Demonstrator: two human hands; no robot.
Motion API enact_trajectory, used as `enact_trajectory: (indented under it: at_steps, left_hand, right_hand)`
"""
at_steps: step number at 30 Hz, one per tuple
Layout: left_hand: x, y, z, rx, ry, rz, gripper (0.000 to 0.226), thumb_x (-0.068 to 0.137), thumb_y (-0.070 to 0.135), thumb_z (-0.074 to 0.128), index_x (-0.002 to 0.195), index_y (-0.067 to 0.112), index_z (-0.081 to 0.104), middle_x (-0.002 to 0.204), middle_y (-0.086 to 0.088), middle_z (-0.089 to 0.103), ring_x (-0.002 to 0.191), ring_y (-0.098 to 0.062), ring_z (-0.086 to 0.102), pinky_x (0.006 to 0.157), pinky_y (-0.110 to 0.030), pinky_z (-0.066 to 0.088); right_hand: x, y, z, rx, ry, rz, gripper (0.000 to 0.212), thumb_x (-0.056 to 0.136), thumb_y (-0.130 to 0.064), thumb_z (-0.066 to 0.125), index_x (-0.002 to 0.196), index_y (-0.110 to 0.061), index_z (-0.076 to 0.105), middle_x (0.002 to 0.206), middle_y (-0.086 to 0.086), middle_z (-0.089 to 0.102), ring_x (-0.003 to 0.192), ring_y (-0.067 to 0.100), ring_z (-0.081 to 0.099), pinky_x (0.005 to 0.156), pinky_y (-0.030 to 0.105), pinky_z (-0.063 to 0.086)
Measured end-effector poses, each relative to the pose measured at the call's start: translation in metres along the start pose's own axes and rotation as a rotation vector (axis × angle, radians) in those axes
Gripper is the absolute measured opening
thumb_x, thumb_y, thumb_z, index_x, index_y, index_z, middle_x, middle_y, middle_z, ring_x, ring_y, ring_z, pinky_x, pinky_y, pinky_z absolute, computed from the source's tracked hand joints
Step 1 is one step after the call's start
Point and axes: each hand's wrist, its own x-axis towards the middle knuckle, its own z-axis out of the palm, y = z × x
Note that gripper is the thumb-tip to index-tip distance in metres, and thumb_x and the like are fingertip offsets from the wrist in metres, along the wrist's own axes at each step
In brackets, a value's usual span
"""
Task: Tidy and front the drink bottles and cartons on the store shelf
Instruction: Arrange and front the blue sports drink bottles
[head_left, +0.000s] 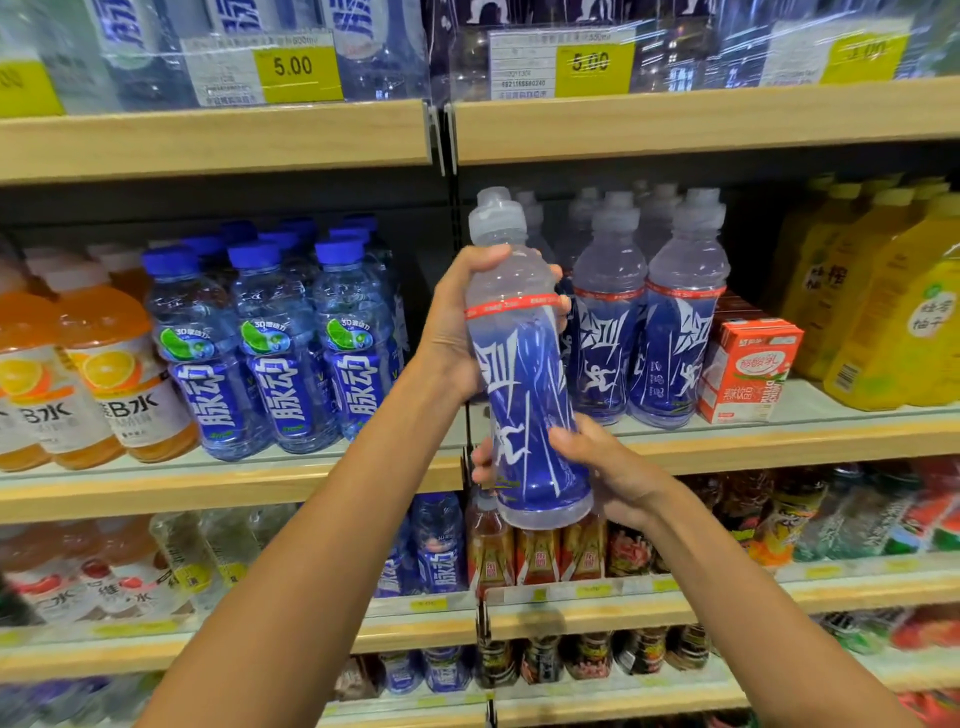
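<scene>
Left hand, right hand grip bottle; fingers partly hidden.

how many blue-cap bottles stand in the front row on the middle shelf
3, side by side right of the orange drinks: left bottle, middle bottle, right bottle. More behind, partly hidden.

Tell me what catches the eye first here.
A blue-labelled bottle with a grey cap, tilted mid-frame: the left-hand grip holds its upper part, the right-hand grip its base. Behind it on the middle shelf stand matching bottles, with a red carton to their right.
</scene>
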Motion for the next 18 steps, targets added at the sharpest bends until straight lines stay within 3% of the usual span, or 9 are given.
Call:
enact_trajectory:
  at_steps: [4,9,14,16,18]
  left_hand:
    - [0.000,-0.001,-0.003,-0.141,-0.155,-0.027,0.058,0.043,0.031,0.089,0.091,0.007,0.065,0.088,-0.009,0.065,0.068,-0.023,0.063,0.064,-0.031,0.053]
    - [-0.003,0.000,-0.011,-0.099,-0.116,-0.025,0.064,0.045,0.036,0.088,0.099,0.007,0.068,0.103,-0.012,0.070,0.085,-0.025,0.068,0.080,-0.033,0.054]
    - [-0.009,0.003,-0.014,0.352,0.264,0.118,0.048,0.086,0.037,0.065,0.119,0.003,0.061,0.107,-0.015,0.070,0.091,-0.022,0.067,0.083,-0.033,0.054]
    - [-0.012,0.001,-0.012,0.544,0.400,0.230,0.042,0.093,0.034,0.058,0.117,0.000,0.060,0.105,-0.013,0.071,0.089,-0.019,0.069,0.075,-0.026,0.055]
    - [-0.014,-0.001,-0.005,0.711,0.469,0.350,0.032,0.096,0.032,0.056,0.109,0.004,0.062,0.103,-0.011,0.071,0.092,-0.018,0.068,0.077,-0.026,0.056]
  right_hand:
    - [0.005,0.001,0.011,-0.060,0.016,-0.032,0.065,0.057,-0.040,0.087,0.109,-0.010,0.061,0.100,0.016,0.069,0.091,0.030,0.067,0.083,0.043,0.056]
    - [0.004,0.004,0.019,-0.238,0.220,-0.086,0.046,0.062,-0.029,0.077,0.103,-0.013,0.062,0.094,0.006,0.073,0.089,0.023,0.069,0.083,0.037,0.057]
    - [0.005,0.004,0.021,-0.502,0.508,-0.224,0.037,0.075,-0.017,0.081,0.104,-0.016,0.058,0.091,-0.002,0.073,0.082,0.008,0.069,0.070,0.017,0.053]
    - [0.007,0.007,0.022,-0.573,0.636,-0.248,0.043,0.073,-0.021,0.081,0.107,-0.016,0.054,0.094,-0.005,0.070,0.082,0.002,0.067,0.069,0.013,0.051]
    - [0.011,0.009,0.024,-0.641,0.740,-0.261,0.049,0.072,-0.026,0.082,0.108,-0.017,0.051,0.096,-0.008,0.066,0.082,-0.003,0.064,0.067,0.007,0.048]
